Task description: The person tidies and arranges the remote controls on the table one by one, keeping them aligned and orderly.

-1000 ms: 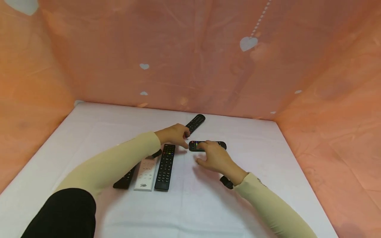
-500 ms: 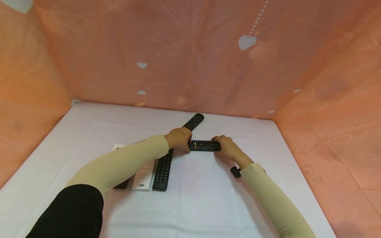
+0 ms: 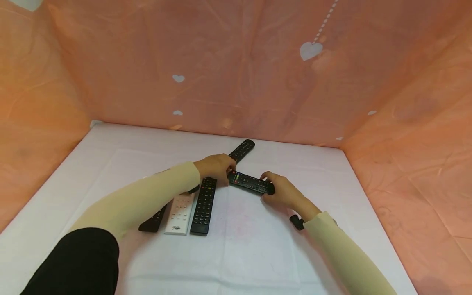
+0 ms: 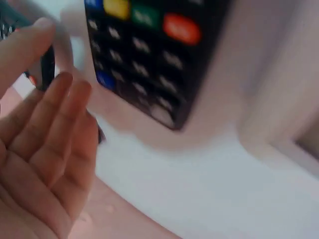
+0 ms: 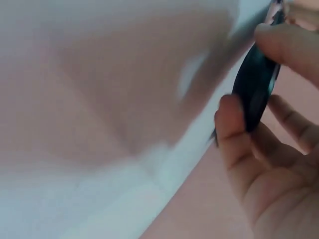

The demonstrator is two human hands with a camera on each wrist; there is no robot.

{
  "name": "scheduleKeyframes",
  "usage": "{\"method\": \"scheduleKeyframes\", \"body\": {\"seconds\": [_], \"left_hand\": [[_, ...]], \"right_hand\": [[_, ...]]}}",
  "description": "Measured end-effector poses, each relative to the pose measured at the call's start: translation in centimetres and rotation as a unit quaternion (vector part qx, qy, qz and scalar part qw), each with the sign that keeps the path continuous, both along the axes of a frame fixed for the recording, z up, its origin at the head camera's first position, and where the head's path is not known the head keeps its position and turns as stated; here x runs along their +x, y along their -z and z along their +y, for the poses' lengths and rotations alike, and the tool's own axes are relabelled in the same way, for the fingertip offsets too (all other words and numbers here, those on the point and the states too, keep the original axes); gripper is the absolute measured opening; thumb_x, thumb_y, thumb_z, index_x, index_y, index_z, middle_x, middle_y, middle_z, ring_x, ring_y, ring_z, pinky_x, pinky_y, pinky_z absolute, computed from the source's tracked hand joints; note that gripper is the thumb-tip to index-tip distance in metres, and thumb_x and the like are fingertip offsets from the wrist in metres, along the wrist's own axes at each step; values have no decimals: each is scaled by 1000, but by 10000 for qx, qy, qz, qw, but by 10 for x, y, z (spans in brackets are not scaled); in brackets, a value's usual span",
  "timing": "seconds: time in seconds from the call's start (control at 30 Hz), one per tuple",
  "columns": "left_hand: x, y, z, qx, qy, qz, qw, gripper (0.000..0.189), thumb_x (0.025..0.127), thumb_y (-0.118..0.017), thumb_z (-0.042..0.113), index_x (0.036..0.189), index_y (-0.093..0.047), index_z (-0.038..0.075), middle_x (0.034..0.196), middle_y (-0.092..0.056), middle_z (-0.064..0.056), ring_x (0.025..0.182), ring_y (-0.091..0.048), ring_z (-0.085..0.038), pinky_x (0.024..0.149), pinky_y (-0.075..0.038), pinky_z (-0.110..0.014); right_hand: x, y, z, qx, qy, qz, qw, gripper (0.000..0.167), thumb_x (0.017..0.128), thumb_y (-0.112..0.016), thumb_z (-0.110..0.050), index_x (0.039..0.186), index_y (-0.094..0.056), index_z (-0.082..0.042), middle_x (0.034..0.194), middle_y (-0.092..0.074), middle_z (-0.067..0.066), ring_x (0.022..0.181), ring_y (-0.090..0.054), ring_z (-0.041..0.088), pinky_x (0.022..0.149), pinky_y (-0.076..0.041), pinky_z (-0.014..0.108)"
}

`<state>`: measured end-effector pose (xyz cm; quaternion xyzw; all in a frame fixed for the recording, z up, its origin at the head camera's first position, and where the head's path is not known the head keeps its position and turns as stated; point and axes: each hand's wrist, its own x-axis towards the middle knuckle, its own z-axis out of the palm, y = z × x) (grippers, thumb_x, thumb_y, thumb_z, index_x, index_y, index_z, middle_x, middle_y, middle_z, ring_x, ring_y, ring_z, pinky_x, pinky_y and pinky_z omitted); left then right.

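A black remote control point(image 3: 250, 182) lies slantwise between my two hands in the head view, its coloured buttons toward the left end. My right hand point(image 3: 282, 191) grips its right end; in the right wrist view the thumb and fingers point(image 5: 232, 119) pinch the dark remote point(image 5: 255, 84). My left hand point(image 3: 217, 166) is at the other end, with the remote's tip between thumb and fingers point(image 4: 65, 99) in the left wrist view. Just below the left wrist lies a long black remote point(image 3: 203, 211), seen large as a keypad remote point(image 4: 144, 59) in the left wrist view.
Left of the long remote are a white remote point(image 3: 180, 215) and a dark remote point(image 3: 153, 221), both partly covered by the left sleeve point(image 3: 147, 196). Another black remote point(image 3: 242, 150) lies diagonally behind the left hand. Orange cloth walls point(image 3: 236, 73) surround the white table point(image 3: 258, 254).
My right hand has moved from above the remote to its right end and taken hold. My left hand has come to the left end. The remote has turned, its right end nearer me.
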<state>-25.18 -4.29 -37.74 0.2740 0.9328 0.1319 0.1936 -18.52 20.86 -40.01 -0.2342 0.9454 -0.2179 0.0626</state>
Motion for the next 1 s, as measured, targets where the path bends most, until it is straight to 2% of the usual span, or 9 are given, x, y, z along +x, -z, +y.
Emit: {"method": "scheduleKeyframes", "body": {"seconds": [0.1, 0.17, 0.33, 0.47, 0.57, 0.63, 0.77, 1.0], "left_hand": [[-4, 3, -10, 538, 143, -188, 9983, 31, 82, -74, 15, 113, -66, 12, 100, -62, -3, 91, -56, -15, 82, -49, -31], [-5, 4, -15, 723, 262, -273, 9967, 28, 85, -70, 11, 113, -66, 10, 101, -62, -5, 90, -56, -15, 82, -49, -30], [0, 3, -20, 780, 298, -481, 9953, 38, 83, -72, 10, 119, -63, 8, 103, -64, -9, 92, -59, -17, 83, -51, -31], [2, 3, -21, 898, 232, -594, 9939, 49, 79, -75, 8, 125, -59, 7, 106, -63, -10, 93, -60, -17, 83, -51, -30], [1, 4, -21, 983, 139, -633, 9930, 49, 77, -76, 6, 123, -59, 5, 107, -63, -10, 95, -60, -18, 83, -52, -30], [1, 5, -21, 1050, 74, -674, 9922, 46, 77, -76, 5, 120, -60, 5, 107, -63, -10, 97, -60, -19, 84, -52, -30], [0, 4, -19, 1081, 76, -776, 9911, 40, 77, -77, 5, 114, -64, 7, 107, -65, -9, 100, -60, -20, 87, -52, -30], [-2, 1, -16, 790, 444, -843, 9923, 36, 80, -77, 15, 114, -67, 13, 109, -66, -6, 100, -63, -17, 87, -52, -29]], "right_hand": [[15, -1, -7, -118, -131, 140, 9997, 56, 69, -77, -12, 121, -55, -12, 104, -67, 8, 91, -59, 18, 85, -49, 38], [23, 0, -14, -161, -149, 197, 9996, 55, 68, -76, -13, 119, -55, -12, 100, -67, 7, 85, -58, 15, 79, -49, 33], [46, -2, -35, -441, 233, 80, 9987, 54, 68, -80, -16, 116, -57, -10, 97, -68, 8, 78, -59, 11, 69, -49, 26], [60, -3, -49, -879, 429, -308, 9947, 54, 67, -76, -5, 117, -56, -6, 99, -67, 14, 71, -63, 10, 62, -51, 22], [67, -1, -57, -1090, 314, -557, 9920, 54, 66, -69, 3, 118, -54, -2, 97, -68, 16, 70, -67, 12, 60, -52, 20], [70, 1, -62, -1054, 201, -556, 9927, 53, 68, -69, 4, 119, -53, 0, 95, -69, 15, 72, -68, 14, 61, -52, 20], [75, 5, -70, -894, -33, -402, 9952, 51, 70, -71, 0, 118, -53, -1, 89, -70, 10, 71, -67, 12, 62, -51, 21], [85, 7, -83, -670, -489, 181, 9964, 41, 71, -73, -9, 109, -59, -6, 71, -62, -3, 60, -50, 0, 55, -43, 17]]}}
